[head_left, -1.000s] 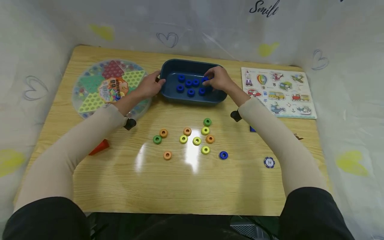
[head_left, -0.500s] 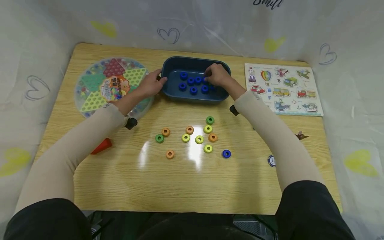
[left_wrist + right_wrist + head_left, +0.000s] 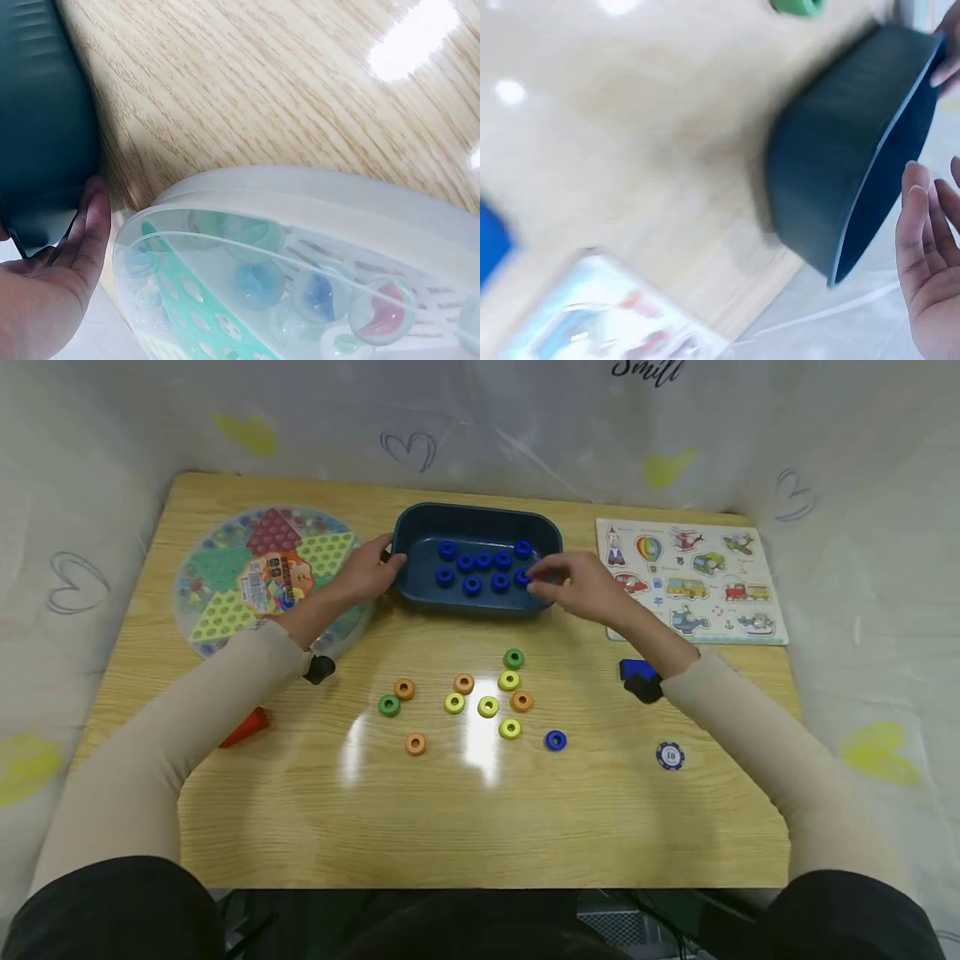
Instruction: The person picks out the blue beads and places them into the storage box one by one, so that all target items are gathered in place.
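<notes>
A dark blue-green tray (image 3: 480, 607) stands at the back of the table. My left hand (image 3: 369, 570) grips its left end, the thumb over the rim and the fingers along the outer wall, as the left wrist view shows at the tray (image 3: 45, 112). Inside lie several blue rings (image 3: 483, 560) in two rough rows. My right hand (image 3: 585, 583) hovers over the tray's right rim, its fingertips beside a blue ring (image 3: 522, 577). In the right wrist view the fingers of this hand (image 3: 934, 262) are loosely bent, with nothing seen between them.
Yellow rings (image 3: 488, 707), orange rings (image 3: 416, 743), green rings (image 3: 389, 705) and a single blue ring (image 3: 556, 740) lie before the tray. A round marble game (image 3: 277, 581) is left, a picture board (image 3: 693, 581) right. A poker chip (image 3: 671, 756), blue block (image 3: 636, 669) and red piece (image 3: 246, 727) lie nearer.
My right hand has drawn back to the right from inside the tray, and the rings it covered now show at the right end. The left hand keeps its grip on the tray.
</notes>
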{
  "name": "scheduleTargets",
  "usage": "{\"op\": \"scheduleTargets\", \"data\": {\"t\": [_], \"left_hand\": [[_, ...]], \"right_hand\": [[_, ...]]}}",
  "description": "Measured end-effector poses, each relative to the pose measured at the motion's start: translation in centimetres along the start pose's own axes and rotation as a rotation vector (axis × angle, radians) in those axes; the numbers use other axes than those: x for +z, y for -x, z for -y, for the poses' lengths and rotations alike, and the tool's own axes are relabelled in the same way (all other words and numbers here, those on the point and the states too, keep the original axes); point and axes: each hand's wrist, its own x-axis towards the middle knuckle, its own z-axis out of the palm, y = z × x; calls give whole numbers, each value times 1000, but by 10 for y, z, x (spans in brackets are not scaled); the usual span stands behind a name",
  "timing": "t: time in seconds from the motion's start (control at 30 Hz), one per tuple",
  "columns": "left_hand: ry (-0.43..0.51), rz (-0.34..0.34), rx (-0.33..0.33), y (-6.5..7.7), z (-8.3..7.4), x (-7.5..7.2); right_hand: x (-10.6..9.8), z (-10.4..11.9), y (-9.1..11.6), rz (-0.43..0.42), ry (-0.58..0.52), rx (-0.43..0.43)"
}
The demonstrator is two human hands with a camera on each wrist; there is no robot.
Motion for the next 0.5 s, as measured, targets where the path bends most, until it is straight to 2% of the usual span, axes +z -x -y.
{"op": "scheduleTargets", "data": {"t": [0.1, 0.2, 0.33, 0.5], "left_hand": [[-7, 0, -6, -1, 1, 1], [-12, -1, -12, -1, 2, 1], [-25, -1, -21, -1, 1, 1], [-30, -3, -17, 0, -4, 3]], "right_hand": [[2, -5, 39, -28, 0, -25], [9, -10, 73, -21, -13, -57], [30, -18, 110, 58, -40, -77], [63, -29, 139, 152, -40, -104]]}}
